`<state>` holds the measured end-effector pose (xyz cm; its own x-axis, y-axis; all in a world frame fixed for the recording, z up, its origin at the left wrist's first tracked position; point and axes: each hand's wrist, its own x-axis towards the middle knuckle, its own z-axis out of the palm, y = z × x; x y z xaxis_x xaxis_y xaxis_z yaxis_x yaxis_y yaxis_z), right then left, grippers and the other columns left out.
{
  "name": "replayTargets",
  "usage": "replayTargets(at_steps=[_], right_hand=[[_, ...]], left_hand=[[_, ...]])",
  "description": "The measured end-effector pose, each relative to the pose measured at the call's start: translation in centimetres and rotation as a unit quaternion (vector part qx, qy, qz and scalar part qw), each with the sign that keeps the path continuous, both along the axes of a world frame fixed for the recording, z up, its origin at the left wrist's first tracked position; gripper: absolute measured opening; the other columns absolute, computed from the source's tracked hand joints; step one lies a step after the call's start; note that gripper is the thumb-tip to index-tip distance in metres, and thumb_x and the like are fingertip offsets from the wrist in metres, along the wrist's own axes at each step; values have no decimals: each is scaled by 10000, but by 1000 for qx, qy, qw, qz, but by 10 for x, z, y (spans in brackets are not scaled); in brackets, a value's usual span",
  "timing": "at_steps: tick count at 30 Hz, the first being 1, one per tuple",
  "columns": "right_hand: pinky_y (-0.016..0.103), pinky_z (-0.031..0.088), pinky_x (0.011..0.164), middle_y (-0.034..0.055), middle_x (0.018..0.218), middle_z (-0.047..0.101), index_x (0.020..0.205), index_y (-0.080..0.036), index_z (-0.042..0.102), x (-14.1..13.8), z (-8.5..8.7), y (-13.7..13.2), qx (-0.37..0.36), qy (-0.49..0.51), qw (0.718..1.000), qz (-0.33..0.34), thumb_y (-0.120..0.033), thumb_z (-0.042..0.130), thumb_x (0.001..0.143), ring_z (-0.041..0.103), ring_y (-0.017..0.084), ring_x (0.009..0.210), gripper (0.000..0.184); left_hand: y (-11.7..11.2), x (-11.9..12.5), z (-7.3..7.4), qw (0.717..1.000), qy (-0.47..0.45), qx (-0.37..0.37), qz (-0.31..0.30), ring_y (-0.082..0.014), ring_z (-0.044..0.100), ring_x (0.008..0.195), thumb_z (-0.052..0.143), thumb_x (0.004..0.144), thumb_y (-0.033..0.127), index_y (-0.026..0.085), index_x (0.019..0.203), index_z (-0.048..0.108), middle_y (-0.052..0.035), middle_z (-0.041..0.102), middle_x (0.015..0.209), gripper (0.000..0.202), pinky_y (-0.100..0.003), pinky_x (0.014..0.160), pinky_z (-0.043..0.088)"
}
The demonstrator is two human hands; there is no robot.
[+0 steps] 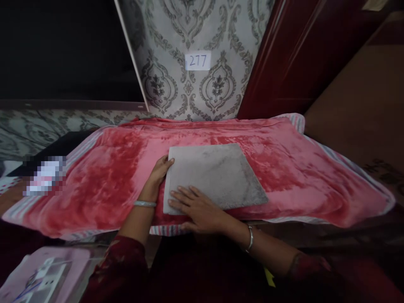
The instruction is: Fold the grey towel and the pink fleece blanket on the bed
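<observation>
A grey plush cloth, apparently a folded towel [208, 172], lies flat on the red and pink blanket [113, 176]. Its left edge is straight, and its right side slants toward me. At that left edge, my left hand [160, 170] is closed on the cloth, with one fingertip showing on top and the other fingers partly hidden. My right hand [198, 210] rests palm down on the near left part of the cloth, fingers spread and stretched out.
Patterned wallpaper with a paper marked 277 [198, 61] rises behind the blanket. A dark screen [63, 50] stands at the back left, a dark red panel [277, 54] at the back right. A pink stool-like surface [78, 254] holds a white object at the lower left.
</observation>
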<state>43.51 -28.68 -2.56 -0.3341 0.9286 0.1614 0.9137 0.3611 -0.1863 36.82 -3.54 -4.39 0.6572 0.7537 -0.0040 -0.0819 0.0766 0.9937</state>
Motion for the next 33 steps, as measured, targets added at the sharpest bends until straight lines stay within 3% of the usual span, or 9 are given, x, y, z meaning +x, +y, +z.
replayTargets(at_steps=[2,4,8,12,18,23,27,29,33], right_hand=[[483,178,1261,32,1691,197,1609,-281,284,8,9,-4,-12,11,999,29,-606,492,998,145,235,1558,722],[491,171,1257,34,1687,214,1616,-303,257,28,19,-9,-15,21,1000,-1,-619,451,1008,147,220,1558,711],[601,138,1233,78,1692,166,1614,-307,279,82,27,-29,7,-4,967,-255,-541,462,1027,74,309,1564,658],[604,176,1228,100,1673,227,1596,-280,344,104,0,-59,-7,-34,919,-392,-515,481,1017,158,344,1548,640],[574,270,1212,114,1655,270,1580,-249,383,83,-42,-84,53,-13,910,-411,-428,462,1023,254,305,1528,591],[585,274,1204,113,1531,503,1509,-236,501,126,-14,-72,110,38,913,-391,-407,370,1049,407,282,1455,508],[563,227,1225,152,1656,263,1616,-145,280,185,16,-31,136,48,881,-451,-490,360,1032,209,297,1542,683],[557,203,1233,151,1678,176,1633,-130,207,203,15,-11,97,43,883,-457,-530,358,1023,132,294,1559,744],[502,202,1246,142,1677,170,1629,-124,215,209,-11,3,-14,36,918,-395,-600,366,1010,133,274,1557,795]], left_hand=[[0,0,2,1000,4,2,10,-287,710,860,885,501,514,79,1123,676,-106,764,894,787,-360,751,551],[-1,0,3,1000,7,2,16,-277,713,824,881,505,505,90,1123,676,-95,763,876,771,-349,718,551],[0,0,6,999,26,0,28,-272,716,801,880,501,477,127,1079,694,-92,766,877,701,-333,670,550],[3,1,7,998,44,-5,34,-280,714,800,870,497,459,146,1054,691,-87,758,847,664,-329,644,543],[-3,0,15,998,52,-4,38,-232,687,703,873,455,490,126,1077,676,-87,759,864,747,-313,628,531],[-9,-2,23,998,52,2,30,-257,717,768,881,496,474,117,1073,677,-95,769,886,710,-309,645,546],[-10,-2,24,998,49,-13,32,-257,728,756,873,537,401,130,1040,684,-92,776,875,602,-295,615,549],[-11,-2,25,998,46,-21,30,-251,728,750,860,559,365,132,1033,682,-94,777,874,557,-286,603,546],[-13,-2,28,998,45,-22,36,-246,730,764,842,578,322,129,1041,670,-100,777,889,531,-272,598,543]])
